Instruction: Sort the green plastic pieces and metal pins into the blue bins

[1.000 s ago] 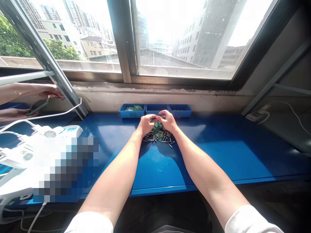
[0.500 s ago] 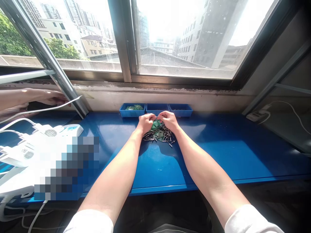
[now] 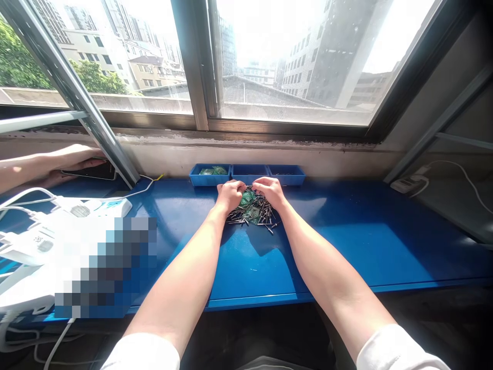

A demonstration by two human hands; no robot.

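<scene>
A pile of thin dark and silver pins [image 3: 265, 215], which look like blind rivets, lies on the blue table, with small green plastic packets [image 3: 252, 214] among them. My left hand [image 3: 230, 196] is at the pile's left far side, thumb and fingers pinched together. Opposite it, my right hand [image 3: 271, 192] holds its fingertips pressed together over the far right of the pile. What either pinch holds is too small to make out. A narrow gap separates the two sets of fingertips.
Behind the pile stand a left blue bin [image 3: 210, 178] with green packets, a middle bin [image 3: 249, 168] and a right bin [image 3: 287, 178] with small dark pieces. White power strips [image 3: 113, 206] with plugs and cables occupy the left. Another person's hand [image 3: 73, 156] holds a dark phone [image 3: 92, 170].
My right hand has shifted slightly right, away from my left fingertips. At far left, the other person's phone has come into view, and a white cable now lies lower on the table.
</scene>
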